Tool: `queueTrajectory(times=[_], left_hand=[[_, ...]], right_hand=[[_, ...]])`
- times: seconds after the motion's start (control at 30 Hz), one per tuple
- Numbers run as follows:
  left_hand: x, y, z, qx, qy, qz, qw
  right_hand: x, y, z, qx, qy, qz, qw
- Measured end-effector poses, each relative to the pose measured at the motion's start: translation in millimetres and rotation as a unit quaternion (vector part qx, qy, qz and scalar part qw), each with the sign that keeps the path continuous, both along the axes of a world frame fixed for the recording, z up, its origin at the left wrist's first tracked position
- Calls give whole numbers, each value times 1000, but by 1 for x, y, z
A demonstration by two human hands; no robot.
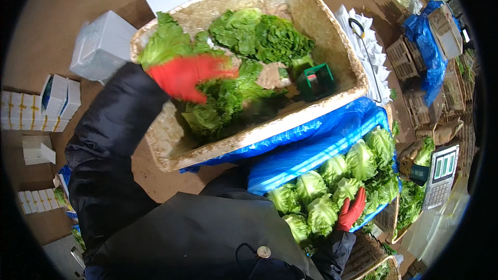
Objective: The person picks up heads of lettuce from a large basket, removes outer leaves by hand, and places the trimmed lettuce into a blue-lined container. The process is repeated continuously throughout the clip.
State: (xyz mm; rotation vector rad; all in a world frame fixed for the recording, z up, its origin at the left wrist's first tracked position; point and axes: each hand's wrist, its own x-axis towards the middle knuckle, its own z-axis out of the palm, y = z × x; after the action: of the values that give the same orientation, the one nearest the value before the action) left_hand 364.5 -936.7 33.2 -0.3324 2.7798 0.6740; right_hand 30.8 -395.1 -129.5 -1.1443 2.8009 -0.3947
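My left hand, in a red glove and blurred by motion, is over the left side of a large, stained white tub. Its fingers look spread, with a loose lettuce leaf just beyond it, partly hidden by the glove. More loose green leaves lie in the tub. To my right, several trimmed lettuce heads sit in a crate lined with blue plastic sheet. My right hand, also red-gloved, rests against the heads at the crate's right side, fingers extended and thumb apart.
A green plastic basket stands in the tub's right corner. Beyond the crate is a digital scale display. White foam boxes stand on the floor at left. A white sack with a black-handled hook adjoins the tub; slatted crates stand farther right.
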Motion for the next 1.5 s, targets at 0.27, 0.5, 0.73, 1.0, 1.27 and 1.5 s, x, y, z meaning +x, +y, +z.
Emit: queueTrajectory(times=[0.27,0.5,0.73,1.0,1.27,1.5], left_hand=[[-32,63,-115,-134,-191,-166,958],[25,57,-138,-268,45,-73,960],[102,62,4,-64,497,457,735],[-35,211,-4,721,502,231,418],[-23,239,-31,489,-97,74,863],[-75,247,18,437,-112,-70,890]], right_hand=[[-16,5,-6,-27,-1,48,999],[-10,6,-5,-32,1,18,999],[-9,5,2,-43,-6,0,999],[105,-83,189,-375,-93,258,886],[94,-5,105,-493,-625,80,600],[142,-46,125,-214,-734,255,592]])
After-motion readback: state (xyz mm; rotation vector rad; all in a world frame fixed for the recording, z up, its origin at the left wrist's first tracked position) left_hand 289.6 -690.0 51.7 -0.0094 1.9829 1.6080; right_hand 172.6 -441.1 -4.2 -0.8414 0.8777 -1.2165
